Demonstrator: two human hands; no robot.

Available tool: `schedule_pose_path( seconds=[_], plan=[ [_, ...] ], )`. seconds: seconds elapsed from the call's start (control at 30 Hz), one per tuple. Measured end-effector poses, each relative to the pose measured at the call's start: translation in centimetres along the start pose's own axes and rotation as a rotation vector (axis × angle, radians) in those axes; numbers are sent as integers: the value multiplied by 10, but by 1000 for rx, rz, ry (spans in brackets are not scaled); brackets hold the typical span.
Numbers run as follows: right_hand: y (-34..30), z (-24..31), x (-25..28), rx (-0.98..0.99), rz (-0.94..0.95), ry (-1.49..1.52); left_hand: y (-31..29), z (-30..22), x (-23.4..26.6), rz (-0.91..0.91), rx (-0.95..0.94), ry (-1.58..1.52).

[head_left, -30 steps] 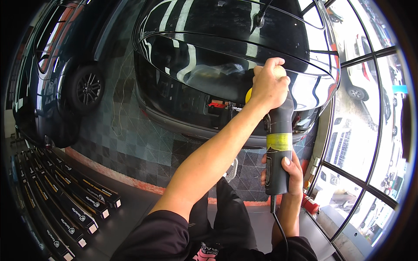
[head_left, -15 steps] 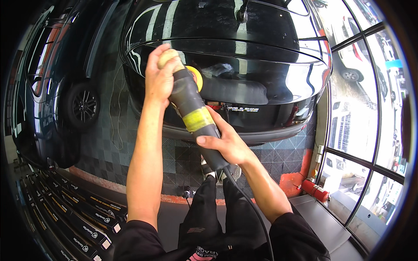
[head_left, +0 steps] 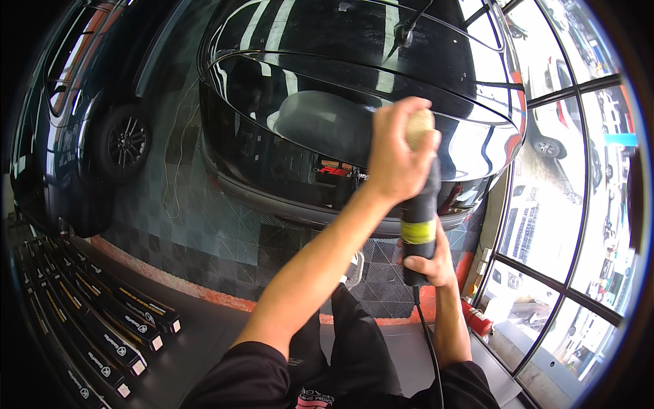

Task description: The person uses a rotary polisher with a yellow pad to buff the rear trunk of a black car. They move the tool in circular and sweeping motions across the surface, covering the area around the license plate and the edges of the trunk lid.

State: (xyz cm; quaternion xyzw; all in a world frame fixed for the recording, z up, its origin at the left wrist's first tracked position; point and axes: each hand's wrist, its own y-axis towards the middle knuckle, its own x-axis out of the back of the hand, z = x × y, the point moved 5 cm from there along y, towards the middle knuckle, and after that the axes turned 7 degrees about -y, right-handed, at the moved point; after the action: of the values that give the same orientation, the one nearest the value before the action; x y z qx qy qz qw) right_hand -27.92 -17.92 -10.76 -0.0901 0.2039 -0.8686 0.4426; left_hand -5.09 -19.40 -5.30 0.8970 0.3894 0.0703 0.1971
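A black power polisher (head_left: 424,180) with a yellow-green tape band spans both my hands above the back of a glossy black car (head_left: 238,146). My left hand (head_left: 396,160) is wrapped round its head end, which has a beige textured covering. Farther down, near the cord end, my right hand (head_left: 436,255) closes round the body below the tape. Its pad is hidden beneath my left hand, so I cannot see its contact with the car. A hazy grey patch (head_left: 317,119) lies on the dark panel left of the polisher.
The black cord (head_left: 430,347) runs down past my right arm. Another dark car (head_left: 68,157) stands at left. Several long black boxes (head_left: 129,327) lie at lower left. A red fire extinguisher (head_left: 477,319) sits by the window wall at right. An antenna (head_left: 403,34) rises from the car roof.
Both hands have carried the polisher to the right across the car's back, and it now stands more upright in view. The hazy patch shows larger at left. The yellow pad has gone out of sight.
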Motion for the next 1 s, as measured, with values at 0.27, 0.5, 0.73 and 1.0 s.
schedule_pose_path(
  seconds=[0.27, 0.5, 0.73, 1.0],
  plan=[
    [-14, -14, 29, 47, -41, 141, -9, -7, -54, 13, 65, -104],
    [14, -11, -24, 54, 18, 162, -1, -5, 9, 9, 65, -45],
    [46, -5, -72, 116, 74, 23, 14, 2, 83, -7, 40, 52],
    [92, 41, -133, 155, 177, -97, 43, 15, 161, -77, 181, -120]
  ],
)
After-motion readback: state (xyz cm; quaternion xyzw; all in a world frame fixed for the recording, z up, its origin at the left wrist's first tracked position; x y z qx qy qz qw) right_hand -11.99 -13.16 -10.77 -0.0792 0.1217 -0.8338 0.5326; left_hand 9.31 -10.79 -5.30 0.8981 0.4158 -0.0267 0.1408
